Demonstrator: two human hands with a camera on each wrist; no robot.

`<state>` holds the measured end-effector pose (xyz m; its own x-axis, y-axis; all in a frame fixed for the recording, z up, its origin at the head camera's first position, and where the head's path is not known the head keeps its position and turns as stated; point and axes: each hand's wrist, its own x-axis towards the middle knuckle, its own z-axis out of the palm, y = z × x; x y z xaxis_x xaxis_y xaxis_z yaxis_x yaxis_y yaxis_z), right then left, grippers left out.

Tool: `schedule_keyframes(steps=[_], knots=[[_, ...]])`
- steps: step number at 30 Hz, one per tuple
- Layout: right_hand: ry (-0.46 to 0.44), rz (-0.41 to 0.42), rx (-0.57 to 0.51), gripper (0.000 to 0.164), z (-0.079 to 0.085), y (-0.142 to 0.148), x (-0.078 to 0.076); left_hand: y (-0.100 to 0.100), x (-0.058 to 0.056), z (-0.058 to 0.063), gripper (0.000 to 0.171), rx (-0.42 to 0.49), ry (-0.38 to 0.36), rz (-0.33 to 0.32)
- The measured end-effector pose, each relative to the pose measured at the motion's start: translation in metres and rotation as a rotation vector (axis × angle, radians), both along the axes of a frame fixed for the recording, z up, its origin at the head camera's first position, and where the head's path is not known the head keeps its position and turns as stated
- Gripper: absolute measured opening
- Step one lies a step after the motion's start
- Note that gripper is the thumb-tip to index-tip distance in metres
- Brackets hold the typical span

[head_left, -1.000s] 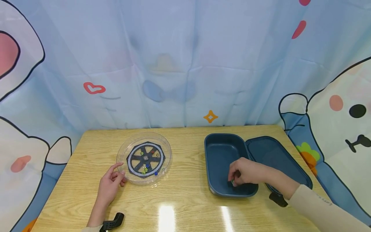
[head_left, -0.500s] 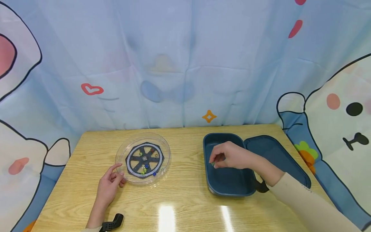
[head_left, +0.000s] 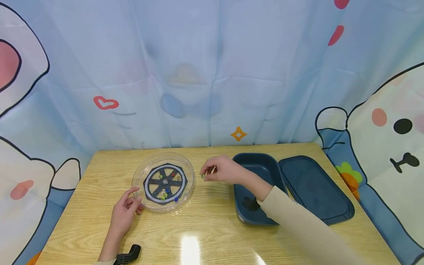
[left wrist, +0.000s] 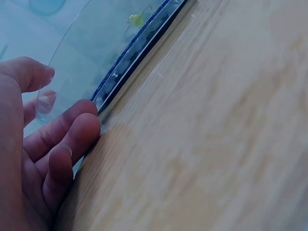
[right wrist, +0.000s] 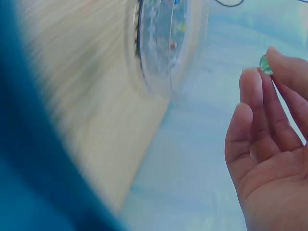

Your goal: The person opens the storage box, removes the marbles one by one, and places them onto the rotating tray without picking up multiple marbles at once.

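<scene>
A clear round dish (head_left: 137, 173) with a dark six-spoked base stands on the left of the table. Inside it lie several small glass marbles: blue marbles (head_left: 176, 199), yellow-green marbles (head_left: 163, 197) and a red marble (head_left: 173, 175). My left hand (head_left: 124, 211) holds the dish's near-left side; in the left wrist view, thumb and fingers meet its clear wall (left wrist: 72, 62). My right hand (head_left: 223, 170) is in the air between the dish and the dark blue container (head_left: 237, 206). Thumb and fingertips pinch a green glass marble (right wrist: 265, 64), the other fingers loosely bent.
The container's dark blue lid (head_left: 318, 187) lies flat to its right, and the right forearm crosses over the container. A patterned light-blue curtain (head_left: 185, 92) hangs behind the wooden table (head_left: 149, 235). Each wrist carries a black device (head_left: 127, 255).
My right hand has risen out of the blue container and moved left toward the dish, carrying the green marble. The left hand and the dish have stayed put.
</scene>
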<state>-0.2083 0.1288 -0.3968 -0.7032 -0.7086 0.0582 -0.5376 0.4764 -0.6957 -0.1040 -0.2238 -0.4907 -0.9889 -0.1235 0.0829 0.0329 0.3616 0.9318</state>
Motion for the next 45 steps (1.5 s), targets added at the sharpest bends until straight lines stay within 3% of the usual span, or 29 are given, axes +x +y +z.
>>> schedule_keyframes(steps=[9, 16, 20, 23, 26, 34, 40, 45], knots=[[-0.018, -0.075, -0.035, 0.014, -0.026, -0.07, -0.015, -0.005, 0.001, -0.001, 0.035, -0.003, -0.014, 0.014], [-0.069, -0.139, -0.046, 0.014, -0.034, -0.091, -0.022, -0.016, -0.012, -0.032, 0.036, -0.009, -0.031, 0.034], [-0.094, -0.162, -0.043, 0.016, -0.038, -0.094, -0.026, -0.01, -0.005, -0.015, 0.035, -0.003, -0.031, 0.032], [-0.092, -0.18, -0.048, 0.018, -0.039, -0.094, -0.028, -0.006, -0.001, -0.004, 0.035, -0.001, -0.007, 0.012], [-0.094, -0.194, -0.059, 0.019, -0.039, -0.091, -0.028, -0.006, 0.0, -0.001, 0.035, -0.002, -0.005, 0.004], [-0.099, -0.239, -0.084, 0.017, -0.032, -0.074, -0.028, -0.015, -0.009, -0.02, 0.035, -0.023, -0.063, 0.039], [-0.049, -0.28, -0.112, 0.014, -0.016, -0.045, -0.02, -0.013, -0.005, -0.012, 0.035, -0.023, -0.046, 0.027], [-0.04, -0.314, -0.118, 0.014, -0.012, -0.014, -0.008, -0.019, -0.009, -0.021, 0.037, -0.046, -0.052, 0.025]])
